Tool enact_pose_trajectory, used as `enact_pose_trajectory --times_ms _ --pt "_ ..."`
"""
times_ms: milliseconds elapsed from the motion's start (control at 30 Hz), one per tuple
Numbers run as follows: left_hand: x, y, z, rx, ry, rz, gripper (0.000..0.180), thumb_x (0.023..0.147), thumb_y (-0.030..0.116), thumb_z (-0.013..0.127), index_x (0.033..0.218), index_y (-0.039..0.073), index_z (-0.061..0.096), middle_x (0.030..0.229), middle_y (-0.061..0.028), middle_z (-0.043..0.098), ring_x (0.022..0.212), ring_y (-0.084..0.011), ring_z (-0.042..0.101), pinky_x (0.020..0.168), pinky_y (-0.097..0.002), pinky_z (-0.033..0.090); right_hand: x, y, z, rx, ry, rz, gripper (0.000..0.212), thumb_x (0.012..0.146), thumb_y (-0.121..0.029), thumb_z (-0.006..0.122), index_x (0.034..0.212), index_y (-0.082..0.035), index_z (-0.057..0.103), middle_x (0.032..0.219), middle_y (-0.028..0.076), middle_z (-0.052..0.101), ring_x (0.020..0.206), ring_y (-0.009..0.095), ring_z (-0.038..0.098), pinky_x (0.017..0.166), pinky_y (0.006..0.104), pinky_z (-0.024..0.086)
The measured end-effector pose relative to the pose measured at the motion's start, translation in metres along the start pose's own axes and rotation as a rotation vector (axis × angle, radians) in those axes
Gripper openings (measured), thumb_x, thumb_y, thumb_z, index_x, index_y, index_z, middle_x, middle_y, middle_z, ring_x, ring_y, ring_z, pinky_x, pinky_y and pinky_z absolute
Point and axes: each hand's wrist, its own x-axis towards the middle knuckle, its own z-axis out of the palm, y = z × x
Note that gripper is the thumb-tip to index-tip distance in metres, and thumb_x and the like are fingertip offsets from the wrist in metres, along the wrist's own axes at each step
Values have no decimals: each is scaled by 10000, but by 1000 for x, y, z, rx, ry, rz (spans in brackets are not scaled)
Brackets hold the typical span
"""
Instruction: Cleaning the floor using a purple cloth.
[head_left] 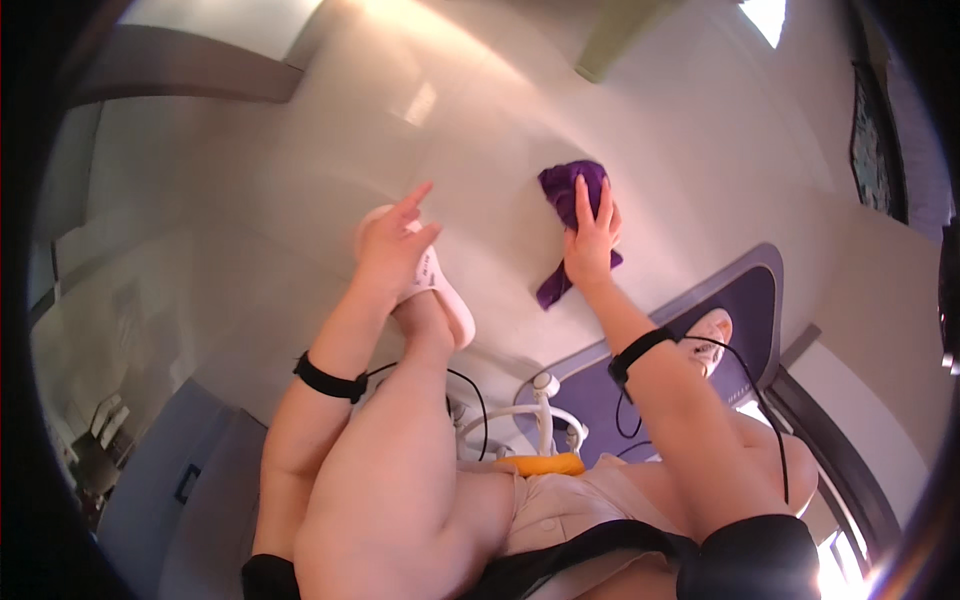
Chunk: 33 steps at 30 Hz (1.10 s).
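Note:
A purple cloth (572, 190) lies bunched on the pale floor, one end trailing toward me. My right hand (593, 235) is on it, fingers stretched over the top and the cloth bunched under the palm. Farther left, my left hand (397, 243) hangs in front of my left foot's pale slipper (455, 305), holding nothing, with a finger pointing out and the thumb apart. Whether that hand touches the slipper I cannot tell. Black bands (330, 380) with thin cables sit round both forearms.
A dark mat (745, 290) with a grey border lies at right, with my other slipper (708, 340) on it. White wheeled stool legs (545, 415) stand beneath me. A blue-grey cabinet (185, 490) is at lower left, and a green furniture leg (610, 45) at the far side.

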Motion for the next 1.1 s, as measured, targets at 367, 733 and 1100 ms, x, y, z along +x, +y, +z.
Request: enact_pose_trajectory --times_ms 367,733,1100 --pt "-10 20 9 -75 17 -100 601 900 51 646 1466 181 490 1422 -194 503 1343 -244 463 1023 -311 434 -7 -80 33 296 -456 -348 739 712 103 557 1342 -280 608 1502 64 420 1259 364 409 1090 467 340" --pt "-2 15 -1 108 65 -50 626 890 146 662 1478 246 472 1257 -158 593 1002 -158 561 908 -296 464 20 -5 24 -200 37 3 812 843 -103 639 1557 -248 280 1605 186 152 1356 454 284 1097 591 284" --pt "15 -18 -36 -92 148 33 637 864 96 660 1471 154 474 846 -29 641 652 -90 562 656 -258 490 108 -154 106 -76 -60 -199 776 886 -184 626 1560 -249 247 1617 187 127 1384 460 253 1090 628 221"
